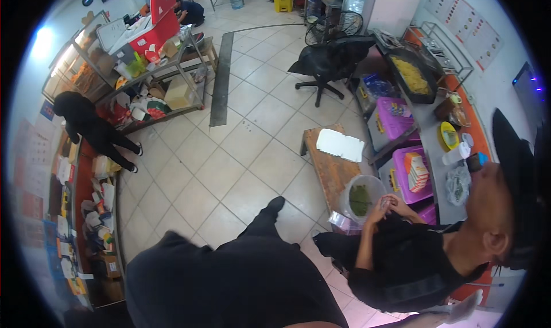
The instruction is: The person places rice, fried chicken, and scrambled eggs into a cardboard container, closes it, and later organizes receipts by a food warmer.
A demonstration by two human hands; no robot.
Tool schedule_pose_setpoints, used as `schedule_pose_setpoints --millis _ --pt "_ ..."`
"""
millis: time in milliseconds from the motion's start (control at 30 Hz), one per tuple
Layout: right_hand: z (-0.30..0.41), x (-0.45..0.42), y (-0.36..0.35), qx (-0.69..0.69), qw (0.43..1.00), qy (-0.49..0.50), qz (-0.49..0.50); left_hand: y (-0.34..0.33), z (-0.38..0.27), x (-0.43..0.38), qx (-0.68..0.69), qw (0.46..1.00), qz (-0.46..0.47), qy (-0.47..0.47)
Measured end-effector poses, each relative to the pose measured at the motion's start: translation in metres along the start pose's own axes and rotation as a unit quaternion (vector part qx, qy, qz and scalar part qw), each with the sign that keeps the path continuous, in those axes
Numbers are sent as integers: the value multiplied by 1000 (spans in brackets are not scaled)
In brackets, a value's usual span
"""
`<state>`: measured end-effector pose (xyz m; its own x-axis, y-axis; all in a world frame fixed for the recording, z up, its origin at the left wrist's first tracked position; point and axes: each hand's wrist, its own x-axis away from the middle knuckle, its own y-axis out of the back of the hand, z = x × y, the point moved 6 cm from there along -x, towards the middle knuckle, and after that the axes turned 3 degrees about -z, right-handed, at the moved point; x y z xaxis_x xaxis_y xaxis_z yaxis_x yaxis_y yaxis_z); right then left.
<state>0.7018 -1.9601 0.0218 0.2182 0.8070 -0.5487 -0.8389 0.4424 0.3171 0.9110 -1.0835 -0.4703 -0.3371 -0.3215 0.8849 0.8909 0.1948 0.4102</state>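
Observation:
My left hand is out of view. At the bottom right edge a forearm, seemingly mine, reaches right; my right hand (467,307) looks wrapped in pale, thin plastic, and its grip is unclear. Before me a person in black (400,263) with a black cap sits at the right, both of that person's hands (387,205) together over the rim of a clear plastic tub (374,186) holding something green (360,200). The tub stands by the near end of a low wooden bench (329,166), on which an open white foam container (340,145) lies.
A metal counter (434,155) at the right bears a black tray of yellow food (411,74), a yellow plate (449,136) and bags, above purple-lidded boxes (394,117). A black office chair (325,63) stands beyond. Another person (92,125) stands by the left shelves; someone crouches far back.

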Motion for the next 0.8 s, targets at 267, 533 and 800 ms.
schedule_pose_setpoints --millis 267,533,800 --pt "27 -1 9 -50 998 11 25 -184 -30 47 13 985 124 -123" --pt "155 60 65 -286 949 -13 129 2 -113 212 324 864 -277 -268" --pt "285 400 111 -359 392 -117 839 49 -1 405 622 581 -85 -518"
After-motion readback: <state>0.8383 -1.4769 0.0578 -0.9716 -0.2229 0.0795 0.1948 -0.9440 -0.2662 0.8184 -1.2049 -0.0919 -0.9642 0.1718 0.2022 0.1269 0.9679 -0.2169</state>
